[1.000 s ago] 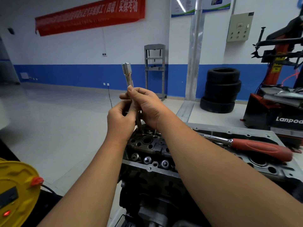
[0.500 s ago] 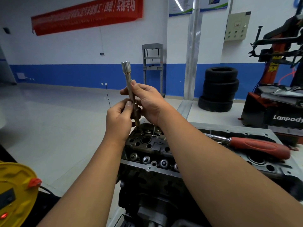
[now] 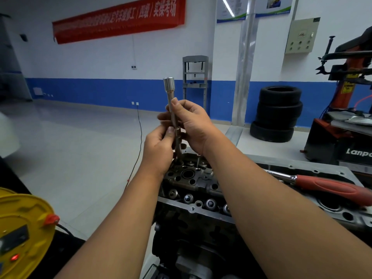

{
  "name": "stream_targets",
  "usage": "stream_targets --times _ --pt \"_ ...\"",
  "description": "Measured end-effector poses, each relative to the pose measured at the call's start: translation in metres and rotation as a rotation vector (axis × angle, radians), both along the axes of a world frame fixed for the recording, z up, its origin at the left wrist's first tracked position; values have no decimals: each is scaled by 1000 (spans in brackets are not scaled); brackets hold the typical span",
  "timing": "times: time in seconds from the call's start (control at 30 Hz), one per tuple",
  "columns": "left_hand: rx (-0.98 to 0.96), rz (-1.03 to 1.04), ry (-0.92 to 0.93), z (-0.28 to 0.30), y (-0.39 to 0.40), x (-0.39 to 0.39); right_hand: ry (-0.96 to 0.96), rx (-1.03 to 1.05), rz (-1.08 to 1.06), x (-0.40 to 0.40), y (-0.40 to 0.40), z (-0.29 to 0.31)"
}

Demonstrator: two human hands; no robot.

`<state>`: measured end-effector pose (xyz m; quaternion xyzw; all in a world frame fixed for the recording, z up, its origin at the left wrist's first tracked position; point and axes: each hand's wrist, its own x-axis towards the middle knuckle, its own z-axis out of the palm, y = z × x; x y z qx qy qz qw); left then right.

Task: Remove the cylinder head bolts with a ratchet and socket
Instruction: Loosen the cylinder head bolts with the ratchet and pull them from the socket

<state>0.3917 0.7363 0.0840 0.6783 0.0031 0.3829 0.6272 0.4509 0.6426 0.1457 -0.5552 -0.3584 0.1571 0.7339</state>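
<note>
Both hands are raised over the near-left end of the engine. The left hand (image 3: 159,150) grips the lower part of a long metal bar (image 3: 173,117), thumb pressed against it at a step in the shaft. The right hand (image 3: 191,125) grasps the same bar higher up, fingers curled behind it and thumb lying along its front. The bar stands nearly upright, tilted slightly left at the top, with a wider fluted socket end (image 3: 168,83) uppermost. Its lower end runs down behind the left hand toward the cylinder head (image 3: 193,178); whether it sits in a hole there cannot be told.

The cylinder head is dark, with round openings and valve springs on top. Three bolt-like round heads (image 3: 210,203) show in a row along its near edge.

The ratchet (image 3: 322,185), red handle and chrome neck, lies flat on the grey engine block deck (image 3: 314,168) to the right, well apart from both hands. One large round bore opening in the deck is partly hidden under the handle.

Lower left: yellow cable reel (image 3: 22,234) with red knob. Back right: a stack of tyres (image 3: 277,113) on the floor, beside a red tyre machine (image 3: 350,97).
</note>
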Motion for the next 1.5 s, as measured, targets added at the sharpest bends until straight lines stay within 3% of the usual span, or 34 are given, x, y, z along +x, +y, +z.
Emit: stream_targets --times 0.27,0.43,0.67,0.8,1.03,1.2,1.4,1.5 --pt "119 185 -11 -1 4 1 25 24 47 -2 0 1" --pt "22 19 40 0 2 -1 -18 -69 -23 -2 0 2" --pt "101 175 31 -3 5 2 -5 -20 0 2 0 -2" --pt "26 26 44 1 1 -2 -20 -76 -22 0 1 0" --pt "93 158 3 -1 5 1 -2 -35 16 0 5 -7" --pt "28 51 9 0 2 0 36 -54 -23 0 6 -6" --pt "82 231 11 -5 10 6 77 10 55 2 7 -11" --pt "58 124 8 -2 5 2 52 -32 28 2 10 -11"
